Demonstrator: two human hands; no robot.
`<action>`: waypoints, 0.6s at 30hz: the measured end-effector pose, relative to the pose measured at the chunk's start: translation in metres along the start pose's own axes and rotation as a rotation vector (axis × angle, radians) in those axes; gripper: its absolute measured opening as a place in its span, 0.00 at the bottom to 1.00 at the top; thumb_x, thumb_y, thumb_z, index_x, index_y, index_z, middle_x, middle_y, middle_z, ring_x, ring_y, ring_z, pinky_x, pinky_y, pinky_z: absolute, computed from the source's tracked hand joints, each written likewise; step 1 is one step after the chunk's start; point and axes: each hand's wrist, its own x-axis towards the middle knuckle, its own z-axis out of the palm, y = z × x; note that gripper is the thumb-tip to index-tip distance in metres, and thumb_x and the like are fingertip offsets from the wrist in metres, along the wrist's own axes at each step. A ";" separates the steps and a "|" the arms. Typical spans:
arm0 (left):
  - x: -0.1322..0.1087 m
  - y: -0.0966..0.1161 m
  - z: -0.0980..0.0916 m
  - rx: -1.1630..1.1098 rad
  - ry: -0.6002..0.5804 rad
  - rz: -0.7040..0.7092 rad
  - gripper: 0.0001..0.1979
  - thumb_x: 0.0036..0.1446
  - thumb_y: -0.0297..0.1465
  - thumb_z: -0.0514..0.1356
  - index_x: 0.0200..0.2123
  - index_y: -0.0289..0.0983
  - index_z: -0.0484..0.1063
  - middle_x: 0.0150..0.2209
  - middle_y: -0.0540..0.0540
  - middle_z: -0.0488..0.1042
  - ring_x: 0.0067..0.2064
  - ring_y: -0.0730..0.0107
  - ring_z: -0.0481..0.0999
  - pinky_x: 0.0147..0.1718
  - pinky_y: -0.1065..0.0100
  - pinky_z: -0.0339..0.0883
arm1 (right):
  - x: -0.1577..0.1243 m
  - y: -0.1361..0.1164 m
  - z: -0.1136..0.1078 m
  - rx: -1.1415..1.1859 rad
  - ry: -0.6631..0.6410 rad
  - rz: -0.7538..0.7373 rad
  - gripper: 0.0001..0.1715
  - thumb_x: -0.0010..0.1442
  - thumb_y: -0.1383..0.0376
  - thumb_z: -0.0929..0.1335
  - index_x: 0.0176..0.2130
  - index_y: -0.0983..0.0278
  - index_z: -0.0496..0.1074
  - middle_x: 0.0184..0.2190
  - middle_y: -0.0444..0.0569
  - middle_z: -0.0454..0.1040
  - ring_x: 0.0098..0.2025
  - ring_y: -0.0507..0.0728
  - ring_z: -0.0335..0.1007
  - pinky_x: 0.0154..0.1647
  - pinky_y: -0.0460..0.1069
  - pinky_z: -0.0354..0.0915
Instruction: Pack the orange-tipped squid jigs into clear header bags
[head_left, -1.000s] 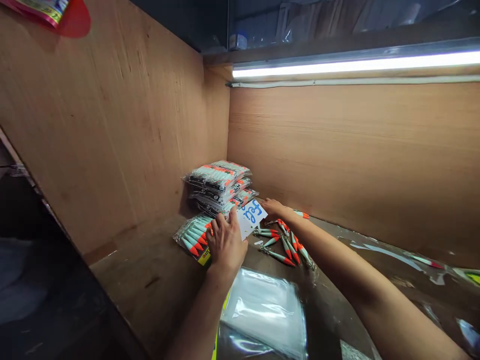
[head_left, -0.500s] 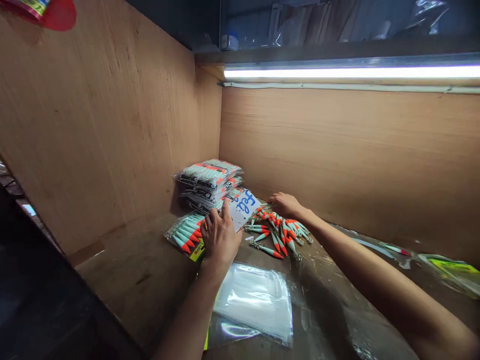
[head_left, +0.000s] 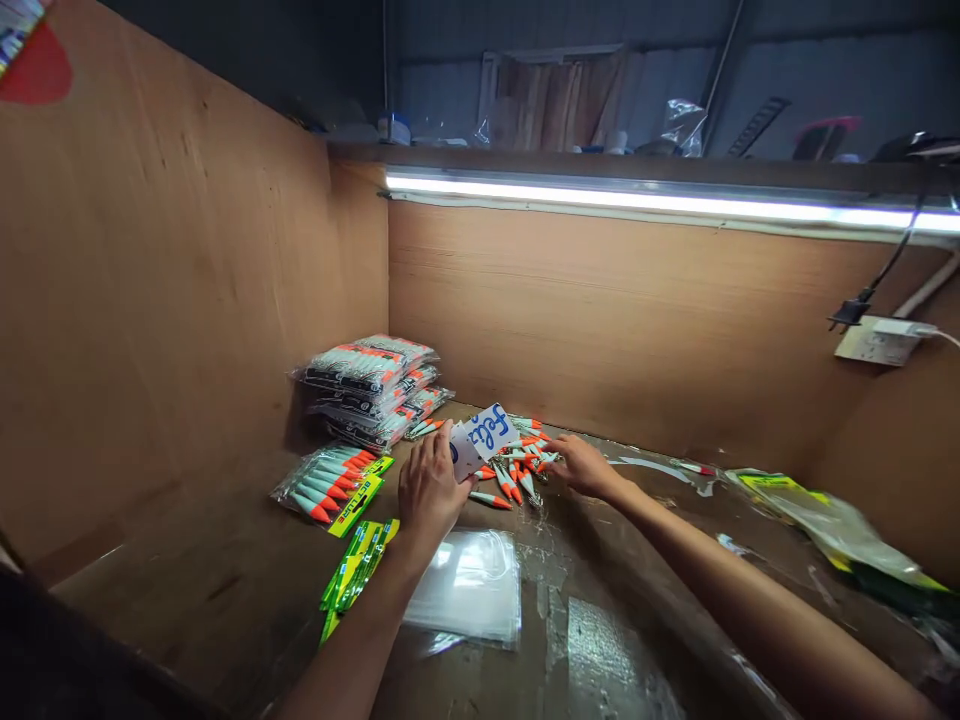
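Note:
My left hand [head_left: 433, 485] is closed on a white paper card [head_left: 491, 432] with blue handwriting, tilted over the near-left side of a loose pile of squid-jig lures [head_left: 517, 470]. The lures are pale green with orange ends and metal hooks. My right hand [head_left: 581, 467] rests at the pile's right edge, fingers bent and apart, touching the lures; nothing shows held in it. Left of my left hand lies a clear bag of lures [head_left: 322, 485] with a yellow header card. Below my hands is a stack of clear plastic bags [head_left: 480, 585], partly covered by my left forearm.
Packed lure bags [head_left: 367, 385] are piled in the back left corner. Yellow-green header cards [head_left: 356, 570] lie beside my left forearm. More clear packaging [head_left: 817, 520] is at the right. Wooden panels [head_left: 600, 320] enclose the back and sides; a power socket [head_left: 874, 340] is mounted right.
My right hand has come from behind the pile to its right edge, and the lures sit closer together. My left hand still holds the card. The camera view has turned right.

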 end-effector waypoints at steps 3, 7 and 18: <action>0.000 -0.002 0.003 -0.058 0.017 0.030 0.43 0.50 0.34 0.69 0.65 0.45 0.53 0.57 0.41 0.66 0.56 0.50 0.67 0.54 0.55 0.61 | 0.019 -0.018 0.017 0.109 0.028 0.044 0.13 0.58 0.59 0.69 0.41 0.61 0.79 0.41 0.53 0.79 0.45 0.62 0.71 0.42 0.49 0.61; 0.001 -0.001 0.002 -0.174 0.049 0.048 0.44 0.49 0.34 0.70 0.65 0.46 0.53 0.56 0.42 0.64 0.57 0.50 0.67 0.55 0.54 0.63 | 0.042 -0.028 0.027 0.298 0.032 0.108 0.12 0.57 0.59 0.69 0.30 0.64 0.80 0.28 0.50 0.78 0.34 0.58 0.71 0.34 0.47 0.60; -0.015 0.016 0.016 -0.395 -0.256 0.217 0.43 0.42 0.34 0.72 0.61 0.46 0.58 0.53 0.44 0.67 0.55 0.52 0.68 0.54 0.55 0.63 | -0.054 0.009 -0.068 0.722 0.120 0.134 0.33 0.59 0.44 0.67 0.48 0.67 0.78 0.34 0.51 0.79 0.30 0.53 0.68 0.30 0.46 0.62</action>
